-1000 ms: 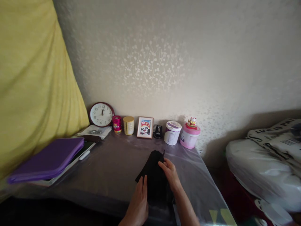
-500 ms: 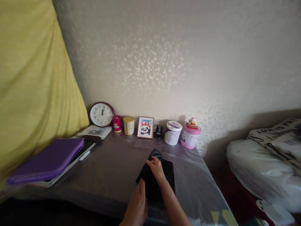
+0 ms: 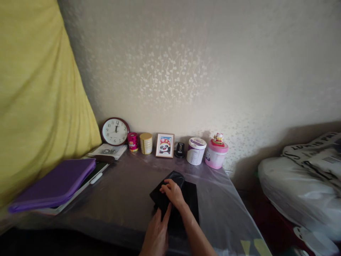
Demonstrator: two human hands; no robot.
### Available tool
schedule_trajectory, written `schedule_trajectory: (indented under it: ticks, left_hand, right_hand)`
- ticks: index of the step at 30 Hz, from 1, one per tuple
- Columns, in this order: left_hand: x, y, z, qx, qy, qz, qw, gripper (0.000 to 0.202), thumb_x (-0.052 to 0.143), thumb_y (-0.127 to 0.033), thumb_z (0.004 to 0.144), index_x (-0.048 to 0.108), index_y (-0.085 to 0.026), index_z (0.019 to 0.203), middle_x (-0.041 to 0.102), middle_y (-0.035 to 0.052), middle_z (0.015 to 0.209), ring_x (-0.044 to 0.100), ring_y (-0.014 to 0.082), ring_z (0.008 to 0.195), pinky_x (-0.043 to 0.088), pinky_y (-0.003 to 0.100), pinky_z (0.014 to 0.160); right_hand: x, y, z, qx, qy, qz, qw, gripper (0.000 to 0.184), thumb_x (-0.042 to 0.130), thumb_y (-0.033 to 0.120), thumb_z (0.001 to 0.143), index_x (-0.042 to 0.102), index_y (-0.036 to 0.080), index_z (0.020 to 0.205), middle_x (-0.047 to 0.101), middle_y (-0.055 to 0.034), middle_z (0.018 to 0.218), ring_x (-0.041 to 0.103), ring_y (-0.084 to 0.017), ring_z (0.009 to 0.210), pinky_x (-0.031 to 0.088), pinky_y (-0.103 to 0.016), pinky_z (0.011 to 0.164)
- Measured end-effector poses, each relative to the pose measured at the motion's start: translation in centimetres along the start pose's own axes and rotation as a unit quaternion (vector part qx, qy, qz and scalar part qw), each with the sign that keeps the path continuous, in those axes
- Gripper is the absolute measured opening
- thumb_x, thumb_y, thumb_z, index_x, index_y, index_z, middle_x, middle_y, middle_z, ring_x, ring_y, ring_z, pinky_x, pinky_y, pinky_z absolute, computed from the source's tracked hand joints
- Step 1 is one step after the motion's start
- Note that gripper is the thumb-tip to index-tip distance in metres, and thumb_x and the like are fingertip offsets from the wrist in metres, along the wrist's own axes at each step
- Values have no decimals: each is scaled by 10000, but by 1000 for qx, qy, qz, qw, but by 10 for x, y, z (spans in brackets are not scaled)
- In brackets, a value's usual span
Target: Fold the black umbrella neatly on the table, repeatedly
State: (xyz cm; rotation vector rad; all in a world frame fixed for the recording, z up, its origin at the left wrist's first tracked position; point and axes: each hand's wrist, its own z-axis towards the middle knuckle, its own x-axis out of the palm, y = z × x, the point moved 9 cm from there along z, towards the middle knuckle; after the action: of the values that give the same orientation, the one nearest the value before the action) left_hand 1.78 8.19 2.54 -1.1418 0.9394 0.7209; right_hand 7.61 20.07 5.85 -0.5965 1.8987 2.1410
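Note:
A soft black piece of folded material [image 3: 190, 199], slightly shiny on its upper flap, lies near the front of the table; I cannot tell its exact kind. The upper part is folded over to the left, and a flat part extends to the right beneath my right forearm. My right hand [image 3: 173, 193] is on top of the flap with its fingers bent and closed on it. Below, at the lower left edge, my left hand [image 3: 156, 231] touches the material with its fingers apart. My hands and forearm hide part of it.
On the table [image 3: 125, 192] at left lies a purple folder [image 3: 55, 181] on other flat items. Along the wall stand a clock [image 3: 115, 131], a pink tin [image 3: 132, 142], a yellow tin [image 3: 146, 144], a picture frame [image 3: 165, 145], a white-purple tub [image 3: 196, 152] and a pink tub [image 3: 215, 156].
The upper flap has spread wider to the left. My right hand has moved slightly down and left over it. The fingers of my left hand, together before, are now apart.

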Motion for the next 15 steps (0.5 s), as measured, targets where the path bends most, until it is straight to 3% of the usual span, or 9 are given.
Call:
schedule_trajectory:
  ticks: [3, 9, 12, 15]
  left_hand:
    - [2, 3, -1, -15, -7, 7, 1000, 762, 300, 25, 682, 102, -153, 1396, 325, 155, 1383, 362, 209, 1255, 354, 334, 1004]
    - [14, 9, -2, -15, 5, 35, 999, 690, 286, -2, 707, 171, -85, 1382, 365, 172, 1365, 367, 223, 1254, 337, 352, 1021]
    - [16, 12, -2, -18, -1, 35, 999, 658, 270, -24, 735, 155, -65, 1382, 378, 180, 1360, 370, 217, 1255, 343, 351, 1017]
    - [17, 13, -2, -19, -8, 22, 1000, 632, 260, -52, 761, 136, -44, 1380, 360, 188, 1373, 360, 212, 1264, 352, 352, 1011]
  right_hand:
    - [-2, 21, -20, -90, 32, 16, 995, 215, 466, 262, 826, 601, 198, 981, 697, -9, 796, 647, -140, 745, 488, -254, 709]
    - [-23, 41, -72, -261, -25, -95, 960, 241, 411, 233, 886, 631, 229, 984, 662, -48, 969, 570, -164, 973, 448, -310, 877]
    - [-18, 37, -77, -308, -14, -153, 939, 262, 400, 184, 887, 611, 211, 1040, 644, -61, 1061, 513, -172, 1097, 392, -360, 970]
    - [-14, 28, -63, -307, -14, -206, 929, 256, 422, 201, 882, 607, 205, 1059, 621, -70, 1129, 474, -189, 1164, 335, -409, 1019]
